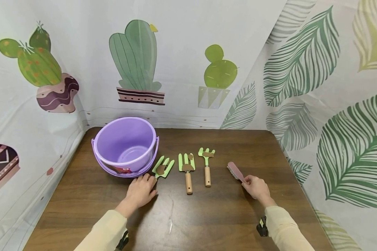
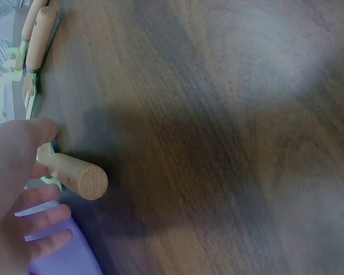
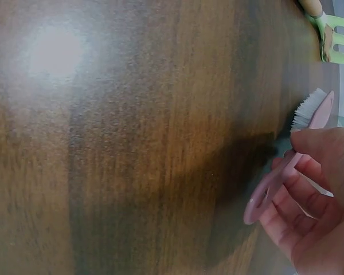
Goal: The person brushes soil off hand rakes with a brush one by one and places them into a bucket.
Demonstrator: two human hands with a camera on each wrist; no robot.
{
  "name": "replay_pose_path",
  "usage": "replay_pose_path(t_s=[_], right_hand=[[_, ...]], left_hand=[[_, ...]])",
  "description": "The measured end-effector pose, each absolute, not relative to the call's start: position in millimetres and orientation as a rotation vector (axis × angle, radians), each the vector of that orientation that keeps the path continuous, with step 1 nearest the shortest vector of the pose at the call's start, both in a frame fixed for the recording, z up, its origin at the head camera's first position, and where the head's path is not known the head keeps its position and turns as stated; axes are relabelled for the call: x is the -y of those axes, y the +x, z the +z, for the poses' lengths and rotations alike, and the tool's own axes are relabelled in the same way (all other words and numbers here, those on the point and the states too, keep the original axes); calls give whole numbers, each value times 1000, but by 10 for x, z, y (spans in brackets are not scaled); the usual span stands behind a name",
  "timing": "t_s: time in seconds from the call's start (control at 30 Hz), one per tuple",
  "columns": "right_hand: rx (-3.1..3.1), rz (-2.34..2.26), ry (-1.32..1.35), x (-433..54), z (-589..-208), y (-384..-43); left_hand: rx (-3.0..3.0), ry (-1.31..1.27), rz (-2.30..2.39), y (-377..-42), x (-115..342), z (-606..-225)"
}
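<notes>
My left hand (image 1: 140, 191) is over the wooden handle (image 2: 79, 176) of a green garden fork (image 1: 163, 167). In the left wrist view its thumb stands apart from the handle, with the index finger touching or very near it. The fork's tines, with a brown patch, are beside the purple bucket (image 1: 130, 160). My right hand (image 1: 257, 187) pinches a pink brush (image 1: 235, 170) between thumb and fingers. White bristles (image 3: 307, 109) show at the brush's far end. Between the hands lie a second green fork (image 1: 188, 174) and a small green hand rake (image 1: 207, 169), both with brown patches and wooden handles.
The bucket stands at the table's back left, its handle hanging down at the front. A brown wooden table (image 1: 207, 216) bears everything. Curtains (image 1: 182, 52) printed with cacti and leaves hang behind and at the sides.
</notes>
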State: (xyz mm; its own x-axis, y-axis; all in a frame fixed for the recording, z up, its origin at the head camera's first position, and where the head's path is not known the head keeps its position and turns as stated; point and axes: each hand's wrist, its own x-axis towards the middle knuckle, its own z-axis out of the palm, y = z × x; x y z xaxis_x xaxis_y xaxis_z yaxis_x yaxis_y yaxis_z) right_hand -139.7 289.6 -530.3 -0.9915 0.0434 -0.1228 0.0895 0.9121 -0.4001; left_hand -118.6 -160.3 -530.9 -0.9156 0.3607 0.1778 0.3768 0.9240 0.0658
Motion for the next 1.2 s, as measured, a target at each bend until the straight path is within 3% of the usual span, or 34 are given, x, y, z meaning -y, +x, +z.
replay_pose_path(t_s=[1.2], right_hand=[[-3190,-626,21,-2966,-5119,-1398]], left_hand=[[3069,-135,-254,-1287,1453,-5431]])
